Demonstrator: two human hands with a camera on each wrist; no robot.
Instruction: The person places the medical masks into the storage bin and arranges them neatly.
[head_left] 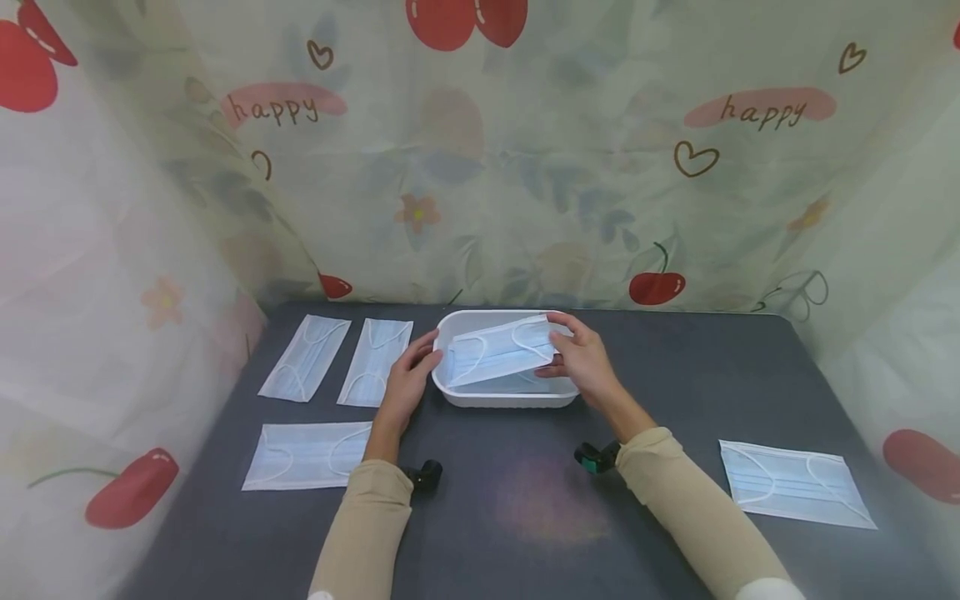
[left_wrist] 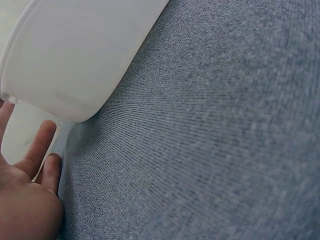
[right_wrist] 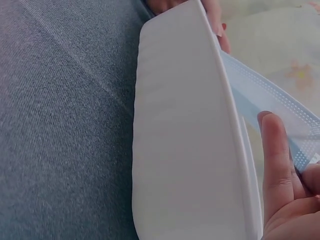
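A light blue face mask (head_left: 498, 350) with white ear loops is held at its right end by my right hand (head_left: 588, 358), tilted over a white plastic tray (head_left: 510, 400). The right wrist view shows the mask (right_wrist: 272, 97) above the tray's rim, gripped at its near end, with one finger of my right hand (right_wrist: 295, 210) standing apart. My left hand (head_left: 405, 383) is at the tray's left end, fingertips touching the rim. In the left wrist view, my left hand (left_wrist: 30, 195) has its visible fingers fairly straight beside the tray wall (left_wrist: 75, 55). More blue material lies inside the tray, partly hidden.
Two masks lie left of the tray, one far left (head_left: 305, 358) and one nearer it (head_left: 377, 362). Another mask (head_left: 303, 456) lies in front, partly behind my left wrist. A further mask (head_left: 795, 485) rests at the right on the dark grey table (head_left: 517, 550). Printed curtains (head_left: 510, 192) enclose the table.
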